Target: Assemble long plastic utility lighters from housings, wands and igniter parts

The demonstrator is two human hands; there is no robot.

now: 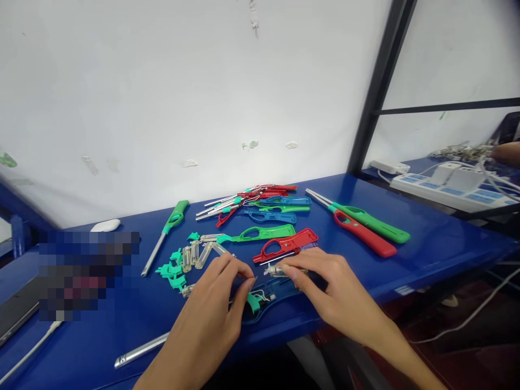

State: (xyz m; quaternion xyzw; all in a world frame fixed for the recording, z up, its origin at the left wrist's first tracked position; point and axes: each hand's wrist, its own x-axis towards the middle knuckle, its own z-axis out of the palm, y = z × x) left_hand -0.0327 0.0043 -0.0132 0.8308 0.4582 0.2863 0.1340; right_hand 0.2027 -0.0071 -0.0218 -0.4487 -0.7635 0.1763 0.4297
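Observation:
My right hand pinches a clear lighter fuel tank between thumb and fingers, above an open blue lighter half-shell. To its left, my left hand is closed in a pinch; what sits at its fingertips is too small to make out. Between the hands, a teal trigger and white wires lie in the blue shell. A metal lighter tube sticks out left from under my left wrist. Just behind the hands rest a red half-shell and a purple-handled screwdriver.
Several clear fuel tanks and teal triggers lie left of centre. A green half-shell and a pile of red lighter parts are behind. Whole lighters, green and red, lie right. A power strip stands beyond the post.

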